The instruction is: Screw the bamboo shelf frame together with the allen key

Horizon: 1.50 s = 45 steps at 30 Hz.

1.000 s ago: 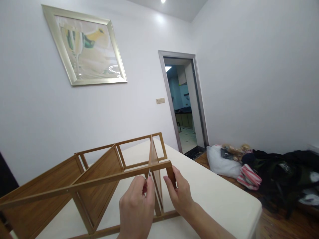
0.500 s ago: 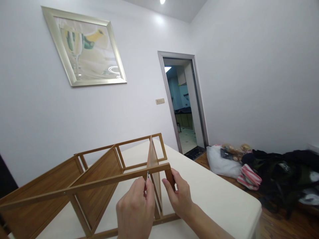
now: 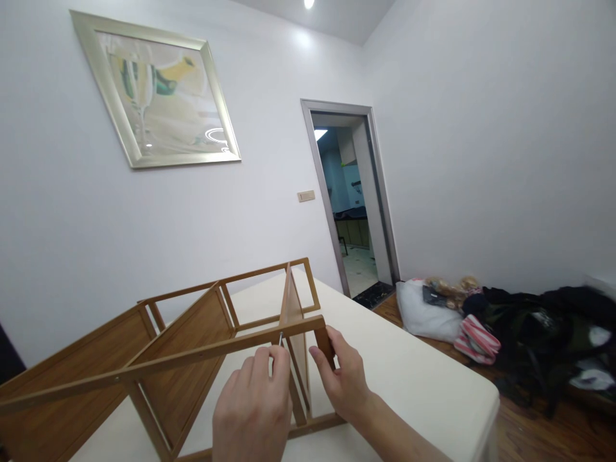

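A brown wooden shelf frame [image 3: 206,350] lies on its side, its shelf panels standing upright. My left hand [image 3: 253,398] is closed around a thin metal rod [image 3: 281,337] that looks like a hex key. The rod's tip meets the near rail close to its right end; most of it is hidden by my fingers. My right hand [image 3: 342,369] grips the short end bar [image 3: 324,343] of the frame, thumb on the near side and fingers behind. Between the two hands stands the rightmost shelf panel [image 3: 294,301].
Under the frame is a white table [image 3: 385,359] with a rounded right corner. On the wooden floor to the right lie a white bag [image 3: 423,314], a red-striped cloth [image 3: 476,340] and a dark pile of clothes [image 3: 534,327]. A doorway [image 3: 353,224] opens at the back.
My left hand has turned slightly, its knuckles rolling left and down around the rod. My right hand keeps its hold on the end bar. The whole view has shifted a little.
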Each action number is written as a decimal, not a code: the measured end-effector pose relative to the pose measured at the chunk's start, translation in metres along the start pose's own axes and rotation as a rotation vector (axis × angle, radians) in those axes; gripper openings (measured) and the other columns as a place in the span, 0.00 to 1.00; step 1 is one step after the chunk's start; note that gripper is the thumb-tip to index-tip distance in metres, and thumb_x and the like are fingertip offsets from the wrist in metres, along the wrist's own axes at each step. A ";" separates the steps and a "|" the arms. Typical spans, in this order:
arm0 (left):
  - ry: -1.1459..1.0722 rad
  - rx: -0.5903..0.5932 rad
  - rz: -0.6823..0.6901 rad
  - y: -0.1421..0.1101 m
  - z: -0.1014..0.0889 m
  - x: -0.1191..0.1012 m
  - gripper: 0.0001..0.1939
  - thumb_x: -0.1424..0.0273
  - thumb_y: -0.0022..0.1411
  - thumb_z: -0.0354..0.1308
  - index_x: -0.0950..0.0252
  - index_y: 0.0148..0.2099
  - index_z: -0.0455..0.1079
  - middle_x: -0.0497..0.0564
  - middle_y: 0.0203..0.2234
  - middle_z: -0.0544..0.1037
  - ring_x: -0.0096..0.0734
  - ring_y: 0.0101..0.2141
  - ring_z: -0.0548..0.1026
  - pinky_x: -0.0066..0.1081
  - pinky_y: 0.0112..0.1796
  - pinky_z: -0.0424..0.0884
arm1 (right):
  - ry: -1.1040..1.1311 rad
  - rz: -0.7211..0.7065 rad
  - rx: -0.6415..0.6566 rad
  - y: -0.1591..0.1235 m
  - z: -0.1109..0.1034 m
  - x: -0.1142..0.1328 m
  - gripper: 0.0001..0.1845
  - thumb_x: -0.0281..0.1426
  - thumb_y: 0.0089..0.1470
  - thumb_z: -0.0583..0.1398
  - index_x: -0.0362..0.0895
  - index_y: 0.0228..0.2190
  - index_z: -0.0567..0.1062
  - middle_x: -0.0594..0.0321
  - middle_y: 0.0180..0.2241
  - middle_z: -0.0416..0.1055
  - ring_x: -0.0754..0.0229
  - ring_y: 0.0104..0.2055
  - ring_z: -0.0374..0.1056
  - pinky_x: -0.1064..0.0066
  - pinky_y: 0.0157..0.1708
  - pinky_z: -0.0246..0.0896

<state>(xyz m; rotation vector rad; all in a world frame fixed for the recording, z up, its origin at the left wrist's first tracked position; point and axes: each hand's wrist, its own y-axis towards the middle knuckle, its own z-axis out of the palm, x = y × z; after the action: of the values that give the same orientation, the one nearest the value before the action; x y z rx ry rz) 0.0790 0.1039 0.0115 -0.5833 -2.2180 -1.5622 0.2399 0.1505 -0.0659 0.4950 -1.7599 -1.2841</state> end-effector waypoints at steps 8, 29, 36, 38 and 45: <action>-0.354 -0.256 0.002 -0.007 0.024 0.002 0.07 0.76 0.68 0.54 0.70 0.47 0.69 0.50 0.27 0.78 0.29 0.26 0.74 0.32 0.31 0.64 | 0.003 -0.013 0.007 -0.002 0.002 0.000 0.19 0.26 0.62 0.55 0.49 0.54 0.64 0.59 0.40 0.75 0.56 0.38 0.74 0.67 0.36 0.71; -1.137 0.063 -0.748 0.000 0.012 -0.011 0.10 0.59 0.61 0.59 0.60 0.37 0.74 0.46 0.22 0.79 0.27 0.20 0.76 0.23 0.25 0.70 | -0.039 -0.208 0.055 0.044 -0.014 0.061 0.10 0.24 0.56 0.60 0.50 0.37 0.76 0.58 0.46 0.71 0.48 0.56 0.61 0.42 0.60 0.50; -1.791 0.381 -1.114 0.009 -0.002 -0.012 0.20 0.52 0.53 0.65 0.66 0.27 0.72 0.46 0.16 0.70 0.24 0.18 0.67 0.23 0.19 0.63 | 0.081 -0.085 0.016 0.047 -0.012 0.062 0.05 0.27 0.54 0.64 0.49 0.33 0.76 0.58 0.44 0.71 0.50 0.53 0.63 0.50 0.54 0.60; -1.982 0.343 -1.181 0.006 0.000 -0.016 0.20 0.53 0.53 0.65 0.67 0.28 0.73 0.47 0.18 0.71 0.24 0.19 0.68 0.23 0.19 0.64 | 0.111 0.021 0.028 0.048 -0.012 0.061 0.09 0.29 0.51 0.66 0.50 0.37 0.77 0.57 0.46 0.70 0.49 0.53 0.64 0.52 0.53 0.62; -2.177 0.164 -1.550 0.007 0.000 -0.034 0.25 0.54 0.37 0.75 0.68 0.32 0.78 0.50 0.25 0.74 0.26 0.25 0.69 0.25 0.22 0.67 | 0.326 0.250 0.117 0.048 -0.014 0.061 0.13 0.33 0.53 0.65 0.49 0.42 0.76 0.57 0.48 0.70 0.52 0.52 0.68 0.60 0.52 0.66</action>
<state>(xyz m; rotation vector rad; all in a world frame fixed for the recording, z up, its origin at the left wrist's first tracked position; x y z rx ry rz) 0.1120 0.1022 -0.0005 -0.3531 -5.2751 -0.2170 0.2268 0.1164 0.0038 0.5010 -1.5694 -0.8753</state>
